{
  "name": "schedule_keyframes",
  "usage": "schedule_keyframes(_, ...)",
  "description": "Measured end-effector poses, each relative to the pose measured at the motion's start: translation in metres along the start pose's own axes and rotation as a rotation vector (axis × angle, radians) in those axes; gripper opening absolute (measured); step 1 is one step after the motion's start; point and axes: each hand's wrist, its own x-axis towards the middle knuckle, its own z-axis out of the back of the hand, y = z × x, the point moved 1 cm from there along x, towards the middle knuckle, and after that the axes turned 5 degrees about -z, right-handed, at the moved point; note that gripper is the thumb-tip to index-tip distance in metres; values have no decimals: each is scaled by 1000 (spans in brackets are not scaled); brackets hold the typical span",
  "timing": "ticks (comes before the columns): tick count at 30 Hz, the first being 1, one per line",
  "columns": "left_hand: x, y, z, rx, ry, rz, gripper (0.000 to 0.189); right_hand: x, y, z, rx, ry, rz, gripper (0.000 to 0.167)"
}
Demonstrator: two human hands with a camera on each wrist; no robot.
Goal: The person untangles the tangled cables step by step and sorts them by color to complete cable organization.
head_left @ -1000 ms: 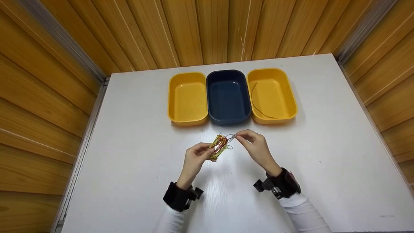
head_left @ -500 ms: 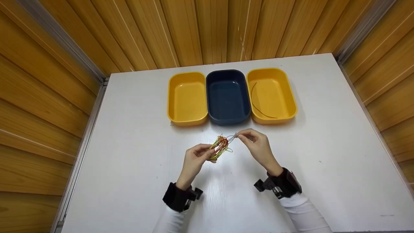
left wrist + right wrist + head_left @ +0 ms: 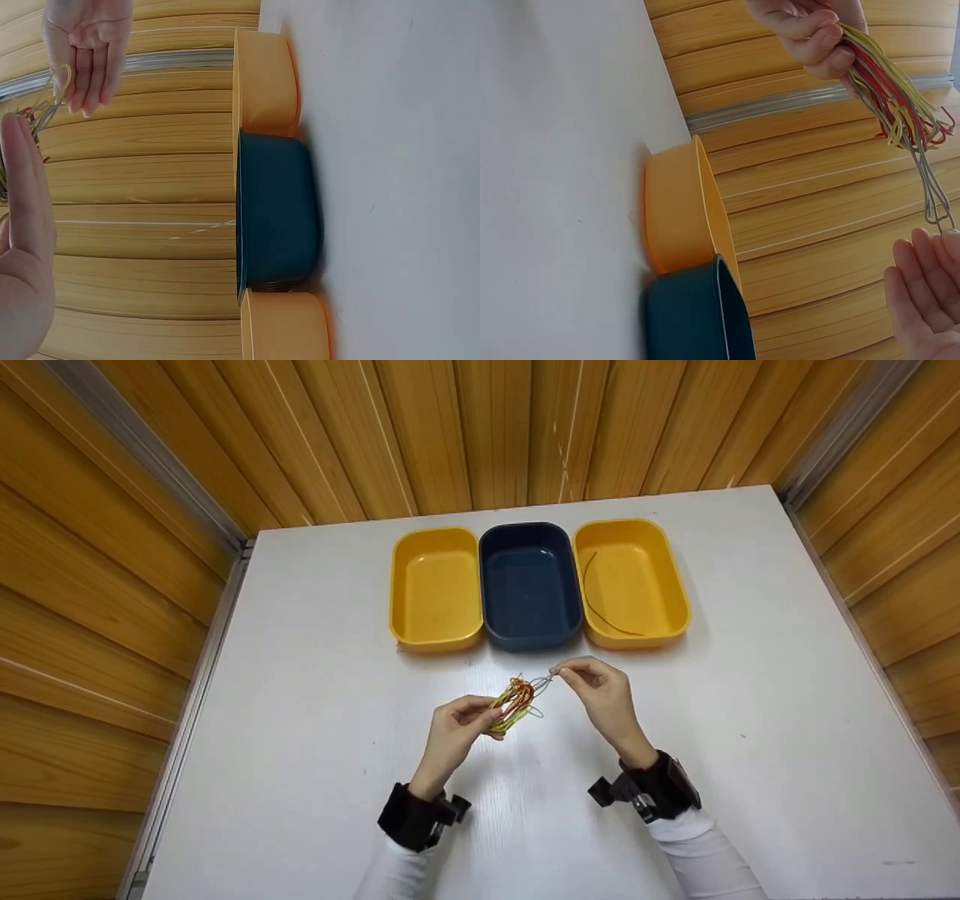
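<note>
My left hand [image 3: 454, 731] grips a looped bundle of thin wires [image 3: 514, 706] in yellow, red and grey, held above the white table. From the bundle's far end run looped grey wires [image 3: 928, 184], seen best in the right wrist view. Their tip is pinched between the thumb and fingers of my right hand [image 3: 606, 699]. Only part of the bundle shows at the left edge of the left wrist view, beside my left hand [image 3: 26, 232]. A dark thin wire [image 3: 598, 607] lies curved inside the right yellow bin [image 3: 671, 577].
Three bins stand side by side behind the hands: a left yellow bin [image 3: 397, 585], a dark blue bin [image 3: 531, 643] and the right yellow one. They rest on the white table [image 3: 300, 697]. Wood-patterned panels [image 3: 487, 435] enclose its back and sides.
My right hand has drawn slightly right, and more of the grey wires shows between the hands. The bundle and my left hand have shifted a little to the right.
</note>
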Motion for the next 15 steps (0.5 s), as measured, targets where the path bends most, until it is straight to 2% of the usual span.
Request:
schedule_keyframes(10, -1, -2, 1, 30, 28, -3, 26, 2, 0, 5, 82, -28, -5, 20)
schedule_keyframes(15, 0, -5, 0, 43, 43, -44, 25, 3, 1, 4, 118, -54, -16, 22)
